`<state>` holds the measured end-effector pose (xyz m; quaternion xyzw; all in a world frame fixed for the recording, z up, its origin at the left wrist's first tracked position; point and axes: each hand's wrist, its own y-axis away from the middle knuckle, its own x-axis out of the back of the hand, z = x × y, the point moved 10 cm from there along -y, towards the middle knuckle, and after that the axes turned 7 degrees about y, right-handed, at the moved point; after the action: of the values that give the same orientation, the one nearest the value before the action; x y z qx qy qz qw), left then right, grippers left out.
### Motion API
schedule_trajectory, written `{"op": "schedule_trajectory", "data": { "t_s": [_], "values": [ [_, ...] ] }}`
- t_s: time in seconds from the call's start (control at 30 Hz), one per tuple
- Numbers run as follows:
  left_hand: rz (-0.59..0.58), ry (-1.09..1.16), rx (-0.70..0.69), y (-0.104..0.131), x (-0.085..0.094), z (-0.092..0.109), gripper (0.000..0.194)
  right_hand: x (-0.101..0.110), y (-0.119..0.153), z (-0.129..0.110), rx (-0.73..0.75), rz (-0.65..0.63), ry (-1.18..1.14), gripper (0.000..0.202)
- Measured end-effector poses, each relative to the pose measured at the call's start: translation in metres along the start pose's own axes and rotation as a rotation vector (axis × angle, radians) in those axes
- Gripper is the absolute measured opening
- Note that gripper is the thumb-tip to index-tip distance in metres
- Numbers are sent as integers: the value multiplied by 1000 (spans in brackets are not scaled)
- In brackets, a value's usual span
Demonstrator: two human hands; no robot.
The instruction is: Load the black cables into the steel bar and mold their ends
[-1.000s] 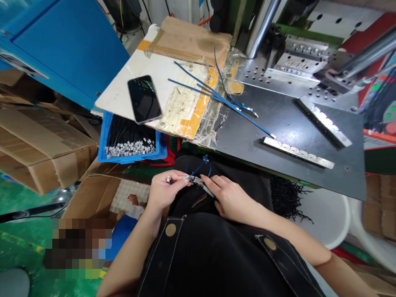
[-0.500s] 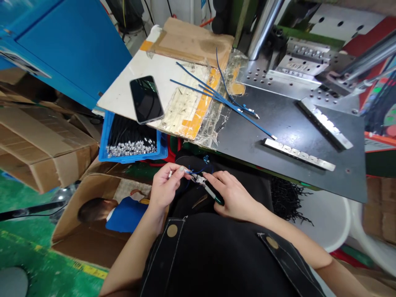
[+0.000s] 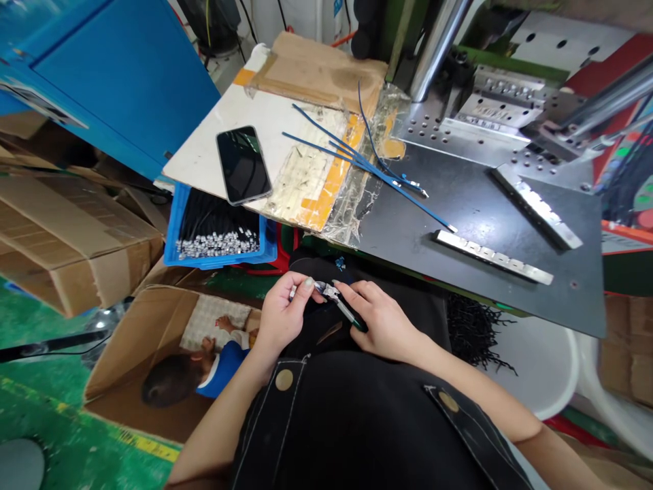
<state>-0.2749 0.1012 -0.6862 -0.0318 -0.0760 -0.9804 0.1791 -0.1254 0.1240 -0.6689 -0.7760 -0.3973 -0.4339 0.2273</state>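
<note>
Over my lap, my left hand [image 3: 283, 314] pinches a thin blue cable with a small metal connector [image 3: 307, 284] between thumb and forefinger. My right hand [image 3: 381, 321] grips small cutting pliers [image 3: 339, 304] with a green handle, their jaws touching the connector by my left fingertips. A loop of the blue cable shows just above the hands, against my black apron.
Several blue cables [image 3: 367, 163] lie on the taped board and the dark metal table [image 3: 469, 211]. A phone [image 3: 243, 164] lies on the board. Two metal bars [image 3: 492, 256] rest on the table. A blue bin [image 3: 217, 231] holds black cables. A person lies in a cardboard box [image 3: 147, 340] at lower left.
My hands have drawn closer together and shifted slightly right; the blue cable loop above them has shrunk. The person in the cardboard box has moved.
</note>
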Motion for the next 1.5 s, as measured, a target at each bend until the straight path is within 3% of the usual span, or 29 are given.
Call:
{"op": "schedule_trajectory", "data": {
  "t_s": [0.23,0.47,0.67,0.87,1.03,1.13,1.23,1.37,1.5],
  "values": [
    [2,48,23,-1,-4,-6,22,-4,-1,4,-28,-15,-144,75],
    [60,387,166,-1,-15,-33,31,-7,-3,5,-72,28,-263,67],
    [114,401,78,-5,-13,-30,26,-5,-5,0,-21,34,-457,57],
    [134,506,87,-7,-17,-30,30,-1,-10,-5,15,-3,-655,44],
    [133,391,2,-6,-17,-20,25,2,-8,-1,-18,105,-456,61],
    [164,308,-37,-3,-17,-12,27,0,-7,-2,-54,96,-291,66],
    [167,497,1,-5,-24,-11,31,1,-6,-3,-56,106,-241,69],
    [112,812,190,-6,-43,-22,41,3,-6,-2,-14,146,-325,69],
    [30,920,263,-4,-50,-28,33,3,-7,-1,36,87,-426,66]
  ]
}}
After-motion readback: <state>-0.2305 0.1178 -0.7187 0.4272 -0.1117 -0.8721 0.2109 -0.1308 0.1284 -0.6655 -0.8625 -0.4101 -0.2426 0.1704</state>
